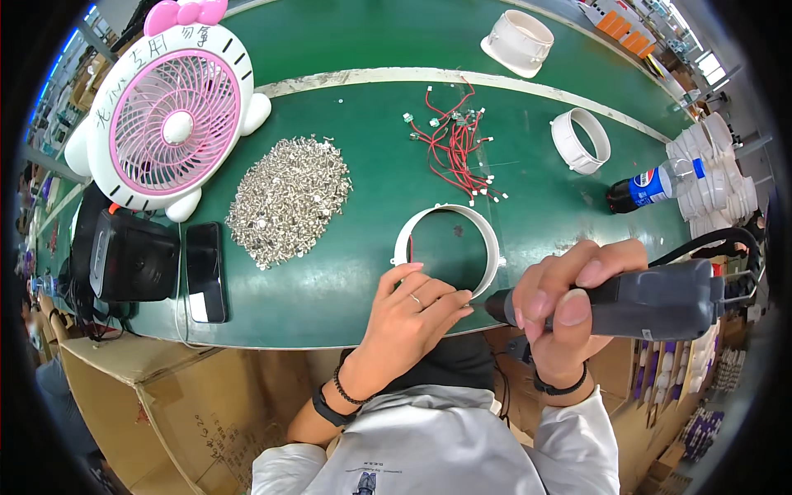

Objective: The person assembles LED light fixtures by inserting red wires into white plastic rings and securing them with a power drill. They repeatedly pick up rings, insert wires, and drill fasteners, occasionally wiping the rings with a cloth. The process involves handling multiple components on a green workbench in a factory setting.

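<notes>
At the table's near edge, a white plastic ring stands on the green surface, and a bit of red wire shows inside its left wall. The fingers of my left hand are closed on the ring's near rim; whether they also pinch a small part is hidden. My right hand grips a dark grey electric screwdriver, lying level with its nose pointing left at the ring's near right side. Fingers and the tool's dark nose hide whether its bit touches the ring. From its rear end a black cord curves away.
A heap of small metal screws lies left of the ring. Beyond are red wires with white connectors, another ring and a taller white housing. A soda bottle leans by stacked rings. Left: fan, phone, black box.
</notes>
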Demonstrator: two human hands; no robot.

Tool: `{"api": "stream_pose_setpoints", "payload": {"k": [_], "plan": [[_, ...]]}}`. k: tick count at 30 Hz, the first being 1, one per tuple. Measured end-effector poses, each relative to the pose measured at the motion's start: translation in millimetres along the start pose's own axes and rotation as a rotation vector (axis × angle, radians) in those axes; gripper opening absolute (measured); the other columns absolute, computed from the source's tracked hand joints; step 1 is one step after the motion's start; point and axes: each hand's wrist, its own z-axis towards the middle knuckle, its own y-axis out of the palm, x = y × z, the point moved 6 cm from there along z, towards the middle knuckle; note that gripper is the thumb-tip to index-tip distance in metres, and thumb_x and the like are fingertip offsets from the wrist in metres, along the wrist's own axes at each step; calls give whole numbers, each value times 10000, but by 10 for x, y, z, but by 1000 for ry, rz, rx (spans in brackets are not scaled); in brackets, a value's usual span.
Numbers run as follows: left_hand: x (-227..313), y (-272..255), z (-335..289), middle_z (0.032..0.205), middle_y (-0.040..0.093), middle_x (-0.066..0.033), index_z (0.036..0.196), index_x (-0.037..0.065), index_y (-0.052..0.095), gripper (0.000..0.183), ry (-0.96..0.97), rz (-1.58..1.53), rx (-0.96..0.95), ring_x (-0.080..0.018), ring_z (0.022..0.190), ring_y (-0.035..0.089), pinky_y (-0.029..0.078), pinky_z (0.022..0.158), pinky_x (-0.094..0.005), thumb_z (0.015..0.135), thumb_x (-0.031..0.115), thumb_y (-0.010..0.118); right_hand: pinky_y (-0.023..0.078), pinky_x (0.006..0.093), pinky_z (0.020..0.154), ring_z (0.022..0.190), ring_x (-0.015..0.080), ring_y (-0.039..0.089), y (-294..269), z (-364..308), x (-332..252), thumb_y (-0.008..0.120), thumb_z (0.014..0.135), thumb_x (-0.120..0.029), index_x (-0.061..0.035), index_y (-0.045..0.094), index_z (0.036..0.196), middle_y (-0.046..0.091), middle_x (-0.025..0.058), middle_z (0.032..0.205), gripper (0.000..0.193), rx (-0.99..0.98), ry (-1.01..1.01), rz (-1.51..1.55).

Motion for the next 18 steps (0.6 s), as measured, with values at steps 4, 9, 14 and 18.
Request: {"api": "stream_pose_setpoints", "payload": {"k": [4, 9, 14, 18], "plan": [[-9, 12, -16, 953, 720, 48, 1073, 151, 801, 233, 10, 6, 6, -155, 924, 638, 414, 1081, -405, 848, 192, 847, 570, 332, 591, 632, 182, 642, 14, -27, -22, 776, 929, -28, -37, 414, 1133, 644, 136, 782, 416, 2, -11, 54], [-14, 18, -23, 956, 713, 54, 1086, 153, 801, 252, 13, 10, 11, -152, 925, 631, 415, 1082, -405, 843, 192, 851, 552, 354, 558, 612, 198, 622, 37, -60, -47, 784, 956, -42, -49, 421, 1140, 634, 153, 790, 406, 3, 6, 191], [-11, 22, -10, 955, 711, 57, 1098, 153, 801, 267, 20, 8, 11, -151, 923, 630, 416, 1082, -405, 839, 192, 853, 532, 357, 536, 600, 204, 614, 27, -63, -38, 795, 953, -42, -43, 439, 1143, 629, 146, 811, 404, 26, 0, 199], [1, -5, -2, 948, 692, 52, 1085, 146, 787, 264, 26, 16, 21, -152, 921, 639, 445, 1069, -410, 833, 177, 860, 532, 360, 532, 598, 205, 615, 36, -62, -35, 804, 948, -51, -43, 445, 1142, 629, 144, 823, 408, 13, -3, 178]]}}
